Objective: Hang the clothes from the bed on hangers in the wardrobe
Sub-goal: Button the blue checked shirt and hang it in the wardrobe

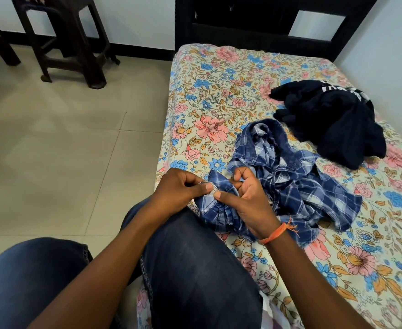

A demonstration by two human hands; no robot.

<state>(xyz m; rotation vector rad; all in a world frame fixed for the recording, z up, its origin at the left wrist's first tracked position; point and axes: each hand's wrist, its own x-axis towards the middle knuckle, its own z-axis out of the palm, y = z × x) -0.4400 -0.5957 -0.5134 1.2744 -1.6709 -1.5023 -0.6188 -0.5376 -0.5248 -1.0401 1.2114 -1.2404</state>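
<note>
A crumpled blue plaid shirt (297,184) lies on the bed with the floral sheet (219,96), one end drawn onto my knee. My left hand (183,191) and my right hand (245,198) both pinch that end of the shirt, thumbs close together at its edge near a button. Farther back on the bed, near the wall, lies a dark navy garment (332,122) with white lettering, bunched up and untouched. No hanger or wardrobe is in view.
I sit at the bed's near left edge, jeans-clad knees (190,269) in front. Tiled floor (64,138) spreads to the left. Dark plastic stools (71,43) stand at the back left by the wall. A dark headboard (266,22) rises behind the bed.
</note>
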